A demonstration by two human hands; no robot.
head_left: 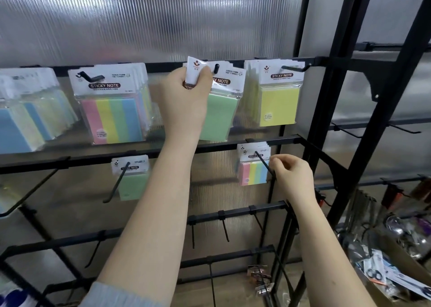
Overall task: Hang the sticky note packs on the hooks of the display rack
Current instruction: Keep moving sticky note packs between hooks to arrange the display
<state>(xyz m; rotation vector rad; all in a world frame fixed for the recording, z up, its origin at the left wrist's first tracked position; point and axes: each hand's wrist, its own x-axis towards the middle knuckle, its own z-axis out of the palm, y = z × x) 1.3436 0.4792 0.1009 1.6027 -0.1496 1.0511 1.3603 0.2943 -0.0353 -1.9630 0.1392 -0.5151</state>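
1. The left hand (186,96) pinches the header card of a green sticky note pack (218,115), held upright at the top rail.
2. Its hanging hole sits just right of the hand, at the tip of the hook (216,68), which points toward the viewer.
3. The right hand (291,178), lower and loosely curled, seems to touch the lower hook (264,164) beside the striped pack (253,172); a grip is unclear.

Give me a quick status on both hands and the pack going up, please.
Left hand grips green sticky note pack by its white header, at top-row black hook. Right hand pinches lower black hook. Nothing blocking.
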